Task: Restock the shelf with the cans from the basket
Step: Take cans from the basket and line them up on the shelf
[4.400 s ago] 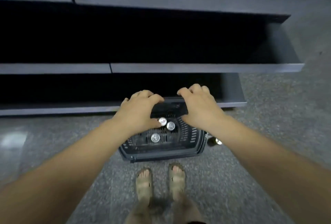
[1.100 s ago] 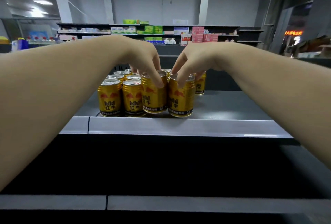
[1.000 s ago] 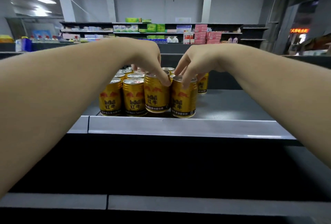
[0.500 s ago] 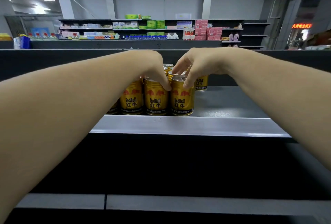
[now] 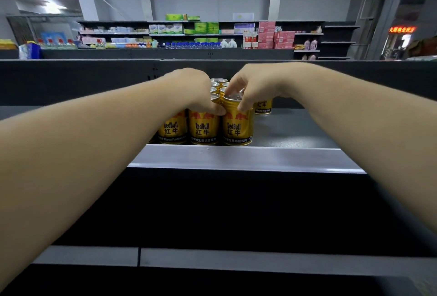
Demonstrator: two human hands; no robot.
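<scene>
On the shelf (image 5: 295, 130), each hand's grip tops a front can.

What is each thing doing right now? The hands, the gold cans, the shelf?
Left hand: curled over the top of a gold can.
Right hand: fingers pinching the rim of the front right gold can.
Front right gold Red Bull can: upright on the shelf, held at its top.
Middle front gold can: upright, under the left hand.
Lone gold can behind: upright, untouched.
Grey metal shelf: right part bare.
</scene>
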